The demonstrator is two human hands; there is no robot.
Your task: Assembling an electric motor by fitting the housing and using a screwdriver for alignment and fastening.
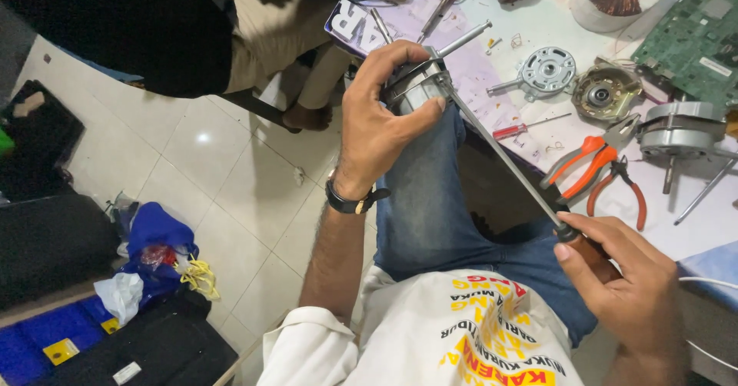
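Left hand (377,124) grips ribbed steel motor (411,86) (cylindrical) — right hand (626,278) holds slim screwdriver (500,151).

Silver motor (415,86) on knee; long screwdriver (500,151) slanted against it.

A silvery grey metal motor housing (415,86) is showing beside faded blue denim jeans (430,194). A long steel screwdriver with a reddish-brown handle (588,251) is gleaming grey. Orange-handled pliers (588,167) are lying on the pale lilac bench (538,17). A green circuit board (688,36) is showing, and a white shirt with yellow and red print (477,332).
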